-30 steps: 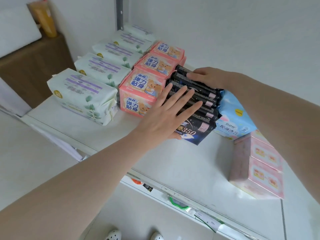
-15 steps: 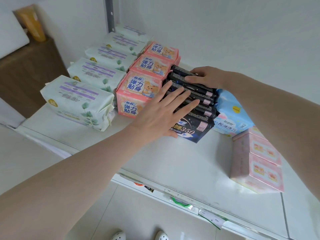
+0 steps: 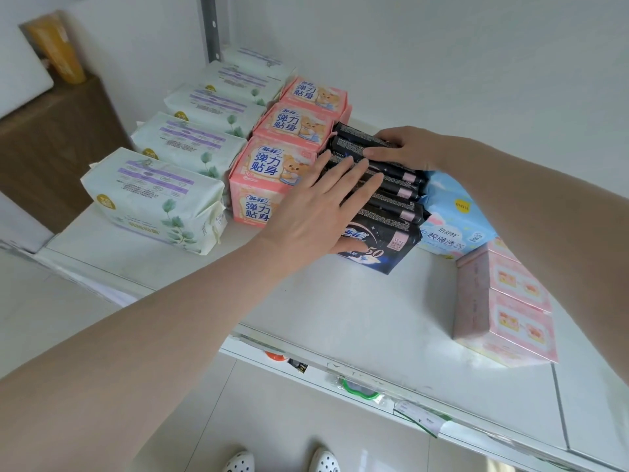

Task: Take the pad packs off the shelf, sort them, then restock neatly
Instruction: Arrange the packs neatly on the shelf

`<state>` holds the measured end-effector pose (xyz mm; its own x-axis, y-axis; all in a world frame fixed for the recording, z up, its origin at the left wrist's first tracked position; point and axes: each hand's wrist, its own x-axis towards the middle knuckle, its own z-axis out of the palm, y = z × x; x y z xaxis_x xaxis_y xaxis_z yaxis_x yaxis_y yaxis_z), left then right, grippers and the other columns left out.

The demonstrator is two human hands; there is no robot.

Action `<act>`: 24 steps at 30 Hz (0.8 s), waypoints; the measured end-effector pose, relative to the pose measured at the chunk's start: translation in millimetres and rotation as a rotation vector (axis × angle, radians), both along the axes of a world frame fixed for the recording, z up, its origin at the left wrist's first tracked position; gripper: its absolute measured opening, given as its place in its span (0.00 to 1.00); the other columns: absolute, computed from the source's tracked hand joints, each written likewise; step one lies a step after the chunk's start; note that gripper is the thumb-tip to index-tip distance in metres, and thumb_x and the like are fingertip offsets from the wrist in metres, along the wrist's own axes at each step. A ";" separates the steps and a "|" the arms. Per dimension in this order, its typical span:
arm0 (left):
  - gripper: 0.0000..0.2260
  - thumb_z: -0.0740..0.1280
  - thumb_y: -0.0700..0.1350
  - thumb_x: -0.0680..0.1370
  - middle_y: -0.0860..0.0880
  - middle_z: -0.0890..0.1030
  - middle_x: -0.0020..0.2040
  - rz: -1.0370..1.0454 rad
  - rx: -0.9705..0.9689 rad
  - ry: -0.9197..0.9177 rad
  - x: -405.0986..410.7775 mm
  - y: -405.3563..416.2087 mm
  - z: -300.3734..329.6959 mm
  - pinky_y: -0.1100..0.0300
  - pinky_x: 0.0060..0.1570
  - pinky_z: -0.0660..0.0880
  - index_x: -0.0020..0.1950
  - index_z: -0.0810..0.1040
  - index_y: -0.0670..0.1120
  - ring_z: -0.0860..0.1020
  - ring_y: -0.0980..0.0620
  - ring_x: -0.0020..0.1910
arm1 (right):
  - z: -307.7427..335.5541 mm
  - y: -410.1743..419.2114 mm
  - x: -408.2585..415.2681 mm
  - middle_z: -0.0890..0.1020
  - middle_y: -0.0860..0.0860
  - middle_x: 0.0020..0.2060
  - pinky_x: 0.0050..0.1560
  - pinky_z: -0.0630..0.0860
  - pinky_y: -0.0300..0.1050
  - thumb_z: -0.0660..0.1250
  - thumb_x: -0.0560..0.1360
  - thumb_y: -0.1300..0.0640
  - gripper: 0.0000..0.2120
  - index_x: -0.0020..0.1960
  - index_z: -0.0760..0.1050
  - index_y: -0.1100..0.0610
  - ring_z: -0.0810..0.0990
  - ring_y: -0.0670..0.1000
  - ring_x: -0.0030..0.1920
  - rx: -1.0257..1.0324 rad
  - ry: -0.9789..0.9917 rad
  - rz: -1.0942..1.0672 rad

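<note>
A row of several black pad packs stands on edge on the white shelf, leaning back. My left hand lies flat with fingers spread on the front and top of the row. My right hand rests on the packs at the far end, fingers pointing left. Left of them stand three pink packs in a line, and further left several white packs with purple print. Light blue packs lie right of the black row, partly under my right arm.
Pale pink boxed packs stand at the right near the shelf's front edge, which carries price tags. A brown cabinet with an orange bag is at the far left. My white shoes show on the tiled floor below.
Both hands stay on the black row. The left hand has slid slightly left and forward along it, and the head view has shifted a little.
</note>
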<state>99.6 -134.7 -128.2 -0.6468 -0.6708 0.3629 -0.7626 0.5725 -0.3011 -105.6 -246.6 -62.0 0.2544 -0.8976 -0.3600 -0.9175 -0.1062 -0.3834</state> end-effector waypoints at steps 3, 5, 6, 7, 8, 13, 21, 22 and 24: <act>0.43 0.49 0.70 0.73 0.40 0.61 0.76 0.035 0.019 0.023 1.3 -0.9 7.1 0.44 0.74 0.55 0.77 0.55 0.40 0.62 0.42 0.74 | -0.4 1.3 -1.0 0.79 0.48 0.50 0.53 0.68 0.42 0.62 0.76 0.37 0.19 0.60 0.73 0.48 0.77 0.51 0.51 -0.018 0.001 -0.014; 0.45 0.50 0.72 0.73 0.39 0.62 0.75 0.045 0.039 0.038 3.2 -1.6 10.2 0.44 0.74 0.54 0.76 0.57 0.39 0.62 0.42 0.74 | 0.3 2.5 -0.5 0.78 0.48 0.53 0.55 0.68 0.43 0.61 0.75 0.35 0.25 0.65 0.72 0.49 0.77 0.51 0.52 -0.033 0.007 -0.033; 0.46 0.49 0.73 0.73 0.39 0.62 0.75 0.060 0.057 0.046 4.7 -1.7 11.9 0.44 0.75 0.53 0.76 0.58 0.38 0.62 0.42 0.74 | 0.7 3.0 -0.4 0.77 0.48 0.53 0.56 0.68 0.43 0.61 0.74 0.35 0.27 0.67 0.71 0.50 0.76 0.51 0.53 -0.040 0.012 -0.043; 0.47 0.47 0.74 0.72 0.39 0.62 0.75 0.082 0.081 0.056 6.4 -2.2 13.8 0.44 0.75 0.53 0.76 0.58 0.37 0.62 0.42 0.75 | 1.2 3.1 -0.5 0.77 0.48 0.54 0.57 0.67 0.43 0.61 0.74 0.34 0.29 0.68 0.69 0.50 0.75 0.51 0.54 -0.045 0.015 -0.056; 0.49 0.44 0.75 0.71 0.39 0.62 0.75 0.106 0.110 0.064 8.8 -3.1 15.8 0.44 0.75 0.53 0.76 0.58 0.37 0.61 0.42 0.75 | 1.2 3.0 -1.0 0.76 0.48 0.55 0.57 0.67 0.43 0.61 0.73 0.34 0.30 0.69 0.68 0.50 0.75 0.51 0.54 -0.046 0.013 -0.069; 0.52 0.35 0.76 0.68 0.41 0.58 0.77 0.129 0.198 0.043 14.7 -9.7 20.9 0.43 0.75 0.50 0.77 0.55 0.38 0.57 0.44 0.77 | 3.9 5.1 -6.0 0.77 0.52 0.62 0.64 0.69 0.48 0.62 0.72 0.32 0.34 0.71 0.68 0.51 0.76 0.54 0.59 -0.044 0.024 -0.081; 0.53 0.28 0.75 0.65 0.43 0.56 0.78 0.105 0.276 0.028 6.1 -16.1 19.8 0.45 0.76 0.47 0.78 0.53 0.42 0.55 0.45 0.77 | 0.7 14.2 -3.5 0.79 0.50 0.56 0.55 0.68 0.42 0.65 0.74 0.38 0.27 0.66 0.71 0.52 0.77 0.52 0.54 -0.050 0.053 -0.060; 0.53 0.28 0.75 0.65 0.43 0.55 0.78 0.104 0.277 0.029 5.8 -15.1 21.3 0.46 0.76 0.47 0.78 0.53 0.42 0.54 0.45 0.77 | 1.6 14.5 -4.1 0.78 0.50 0.58 0.57 0.68 0.43 0.65 0.74 0.37 0.28 0.68 0.70 0.52 0.76 0.52 0.55 -0.059 0.053 -0.069; 0.52 0.30 0.75 0.66 0.42 0.55 0.78 0.096 0.281 0.033 4.2 -11.5 25.4 0.46 0.76 0.47 0.78 0.53 0.41 0.54 0.45 0.77 | 4.4 16.6 -8.0 0.76 0.51 0.63 0.63 0.67 0.46 0.64 0.74 0.37 0.30 0.71 0.67 0.51 0.75 0.53 0.61 -0.075 0.033 -0.094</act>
